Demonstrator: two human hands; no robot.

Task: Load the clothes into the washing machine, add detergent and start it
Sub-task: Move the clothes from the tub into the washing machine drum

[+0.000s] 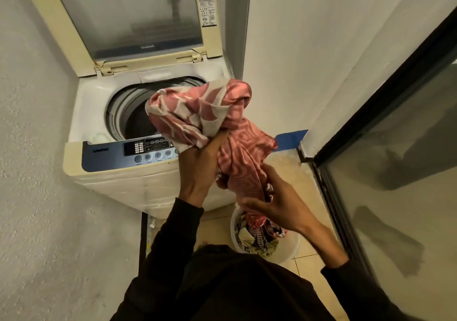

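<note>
A top-loading washing machine point(99, 103) stands ahead with its lid point(131, 19) raised and its dark drum point(138, 120) showing. I hold a pink and cream patterned cloth point(205, 113) bunched over the machine's right front corner. My left hand point(200, 167) grips it from below, in front of the control panel point(148, 151). My right hand point(277, 202) grips the cloth's lower end, just above a white bucket point(289, 246) on the floor that holds several more clothes point(257, 236). No detergent is in view.
A rough white wall runs along the left and another wall closes in right of the machine. A dark-framed glass door point(395, 172) stands at the right. The floor is beige tile point(291, 172), with a blue strip point(291, 137) at the wall's base.
</note>
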